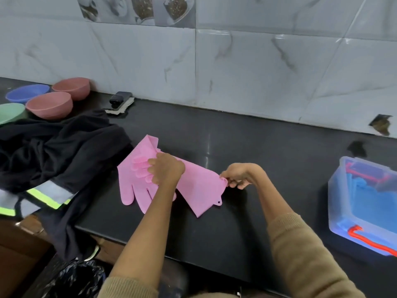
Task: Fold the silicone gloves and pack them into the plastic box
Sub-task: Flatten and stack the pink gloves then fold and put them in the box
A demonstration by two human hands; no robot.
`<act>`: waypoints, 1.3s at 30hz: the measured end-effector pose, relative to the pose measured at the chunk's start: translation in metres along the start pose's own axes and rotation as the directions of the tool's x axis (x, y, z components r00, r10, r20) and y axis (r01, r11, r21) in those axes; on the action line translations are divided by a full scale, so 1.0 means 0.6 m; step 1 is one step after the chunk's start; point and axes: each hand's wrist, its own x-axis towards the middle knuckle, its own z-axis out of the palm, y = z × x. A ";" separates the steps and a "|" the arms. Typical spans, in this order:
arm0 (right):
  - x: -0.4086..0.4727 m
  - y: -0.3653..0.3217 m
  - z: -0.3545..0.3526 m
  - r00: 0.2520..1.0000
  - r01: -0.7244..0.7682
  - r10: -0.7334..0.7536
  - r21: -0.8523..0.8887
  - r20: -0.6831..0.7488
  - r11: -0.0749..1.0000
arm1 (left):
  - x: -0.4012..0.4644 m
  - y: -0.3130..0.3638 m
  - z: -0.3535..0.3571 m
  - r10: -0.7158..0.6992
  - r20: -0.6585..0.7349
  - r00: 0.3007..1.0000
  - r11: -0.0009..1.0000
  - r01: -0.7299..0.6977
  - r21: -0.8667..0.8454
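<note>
The left hand (166, 168) presses the pink silicone gloves (193, 186) on the counter, while the right hand (238, 176) seemingly pinches their cuff, nearer the translucent blue plastic box (335, 203).

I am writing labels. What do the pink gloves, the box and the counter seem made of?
Pink gloves: soft matte silicone, it seems; they bend and show small bristles.
Box: translucent bluish plastic; its contents show through.
Counter: polished black stone, probably; it reflects light.
</note>
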 end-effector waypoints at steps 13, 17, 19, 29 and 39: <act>-0.030 0.050 -0.042 0.935 0.107 0.001 0.288 -0.354 0.952 | -0.046 0.089 0.105 0.297 0.200 0.934 0.781 -0.117 -0.614; -0.022 0.057 -0.050 0.962 0.228 -0.066 0.645 -0.266 0.730 | -0.080 0.128 0.131 0.522 0.477 0.707 0.735 -0.089 -0.673; -0.014 0.077 -0.055 0.953 0.248 -0.055 0.667 -0.297 0.703 | -0.086 0.132 0.139 0.545 0.621 0.564 0.757 -0.013 -0.653; -0.016 0.154 -0.089 0.859 0.055 0.264 0.592 -0.438 0.804 | -0.023 0.087 0.138 0.192 0.466 0.864 0.980 -0.190 -0.053; -0.034 0.130 -0.085 0.923 -0.113 0.248 0.410 -0.293 0.905 | -0.021 0.084 0.124 0.148 0.437 0.887 0.989 -0.138 -0.055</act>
